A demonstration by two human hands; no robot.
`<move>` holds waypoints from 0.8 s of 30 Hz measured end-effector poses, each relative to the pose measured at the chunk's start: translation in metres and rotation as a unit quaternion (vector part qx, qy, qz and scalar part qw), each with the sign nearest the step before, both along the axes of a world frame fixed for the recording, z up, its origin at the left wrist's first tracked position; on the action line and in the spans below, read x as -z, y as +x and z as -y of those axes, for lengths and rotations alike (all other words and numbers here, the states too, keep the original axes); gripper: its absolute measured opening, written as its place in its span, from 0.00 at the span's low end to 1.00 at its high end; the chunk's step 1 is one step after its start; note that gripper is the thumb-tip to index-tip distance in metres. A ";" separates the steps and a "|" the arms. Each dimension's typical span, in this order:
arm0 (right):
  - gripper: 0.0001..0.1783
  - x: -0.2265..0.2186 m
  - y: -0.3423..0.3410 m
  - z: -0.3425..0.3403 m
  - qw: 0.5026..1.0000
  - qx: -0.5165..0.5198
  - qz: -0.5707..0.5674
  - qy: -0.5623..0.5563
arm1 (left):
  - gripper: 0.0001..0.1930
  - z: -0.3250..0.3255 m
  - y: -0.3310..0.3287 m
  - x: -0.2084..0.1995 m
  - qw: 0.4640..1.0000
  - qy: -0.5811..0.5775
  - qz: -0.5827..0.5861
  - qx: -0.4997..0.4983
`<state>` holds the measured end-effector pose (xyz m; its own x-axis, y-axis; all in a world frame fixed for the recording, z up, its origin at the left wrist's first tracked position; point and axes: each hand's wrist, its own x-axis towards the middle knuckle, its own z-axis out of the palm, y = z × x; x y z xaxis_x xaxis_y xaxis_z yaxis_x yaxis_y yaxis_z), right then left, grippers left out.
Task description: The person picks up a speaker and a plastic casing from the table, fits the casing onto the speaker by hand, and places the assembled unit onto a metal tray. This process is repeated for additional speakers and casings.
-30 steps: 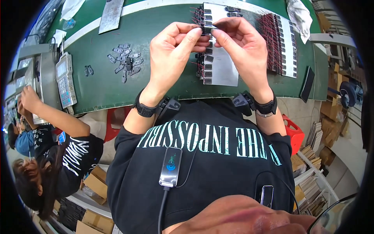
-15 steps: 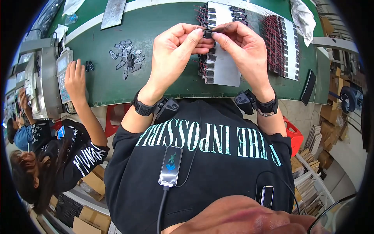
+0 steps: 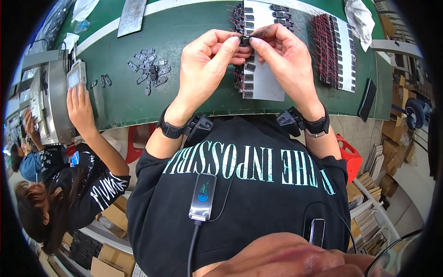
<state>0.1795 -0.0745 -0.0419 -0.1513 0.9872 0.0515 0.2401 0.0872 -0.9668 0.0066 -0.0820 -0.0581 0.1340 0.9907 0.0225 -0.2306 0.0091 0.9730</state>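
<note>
My left hand [image 3: 206, 64] and my right hand [image 3: 282, 60] meet over the green table [image 3: 194, 99], both pinching one small dark rectangular part [image 3: 244, 40] between thumbs and fingertips. Just under the hands lies a grey metal strip [image 3: 265, 81] carrying a row of the same small dark parts with thin red wires along its left edge. A second strip [image 3: 344, 51] loaded with red-wired parts lies to the right of it.
A loose heap of small dark parts [image 3: 150, 69] lies left of my hands. A co-worker's hand [image 3: 79, 104] rests by a grey machine [image 3: 53, 99] at the table's left end. A white cloth [image 3: 360, 16] sits far right, a red stool [image 3: 348, 154] below.
My hands have stayed together on the small part, barely shifting. The co-worker at the left has moved a hand up to the grey machine.
</note>
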 end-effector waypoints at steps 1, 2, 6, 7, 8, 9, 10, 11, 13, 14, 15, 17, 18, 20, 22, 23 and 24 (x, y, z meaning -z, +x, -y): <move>0.08 0.001 0.002 0.000 1.000 -0.004 -0.007 -0.009 | 0.10 0.000 0.000 0.000 1.000 -0.005 0.000 0.000; 0.08 0.001 0.004 0.000 1.000 -0.008 -0.014 -0.018 | 0.10 0.001 0.000 0.000 1.000 -0.004 0.000 0.001; 0.07 -0.003 0.005 0.000 0.999 -0.023 -0.036 -0.009 | 0.10 0.003 0.000 0.001 1.000 0.008 -0.007 0.001; 0.07 -0.004 0.006 0.000 0.999 -0.029 -0.043 0.000 | 0.10 0.003 0.000 0.001 1.000 0.011 -0.015 0.008; 0.07 -0.004 0.006 0.000 0.999 -0.028 -0.042 0.000 | 0.11 0.003 -0.001 0.001 1.000 0.013 -0.023 0.014; 0.07 -0.003 0.006 0.000 0.998 -0.031 -0.052 -0.001 | 0.11 0.003 -0.002 0.002 0.999 0.017 -0.032 0.021; 0.07 -0.002 0.007 0.000 0.997 -0.034 -0.062 -0.001 | 0.11 0.003 -0.001 0.001 0.999 0.016 -0.032 0.021; 0.07 -0.002 0.007 -0.001 0.997 -0.037 -0.072 -0.001 | 0.11 0.002 0.000 0.001 1.000 0.014 -0.022 0.015; 0.07 -0.001 0.009 -0.002 0.997 -0.037 -0.073 -0.008 | 0.10 0.001 0.001 0.001 1.000 0.008 -0.001 0.003; 0.07 -0.001 0.010 -0.003 0.997 -0.036 -0.074 -0.013 | 0.10 0.001 0.001 0.001 1.000 0.008 -0.001 0.003; 0.07 -0.001 0.011 -0.003 0.996 -0.036 -0.075 -0.018 | 0.10 0.001 0.001 0.001 1.000 0.009 0.000 0.005; 0.07 0.000 0.010 -0.002 0.997 -0.038 -0.068 -0.012 | 0.10 0.002 0.001 0.001 1.000 0.011 0.001 0.011; 0.07 0.001 0.010 -0.001 0.997 -0.039 -0.062 -0.006 | 0.10 0.002 0.001 0.001 1.000 0.011 0.000 0.011; 0.07 0.001 0.008 0.000 0.998 -0.040 -0.057 0.000 | 0.10 0.003 0.001 0.000 1.000 0.009 -0.001 0.007; 0.07 -0.002 0.004 0.000 0.999 -0.021 -0.043 -0.002 | 0.10 0.003 0.001 0.000 1.000 0.008 -0.001 0.005; 0.07 -0.002 0.004 0.000 0.999 -0.011 -0.036 -0.003 | 0.10 0.003 0.000 0.001 1.000 0.009 -0.008 0.009; 0.07 -0.002 0.004 0.000 0.999 -0.010 -0.035 -0.002 | 0.10 0.003 -0.001 0.002 1.000 0.010 -0.016 0.014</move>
<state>0.1837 -0.0743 -0.0398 -0.1679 0.9841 0.0586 0.1694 0.0873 -0.9817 0.0061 -0.0845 -0.0601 0.1618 0.9861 0.0377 -0.2002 -0.0046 0.9798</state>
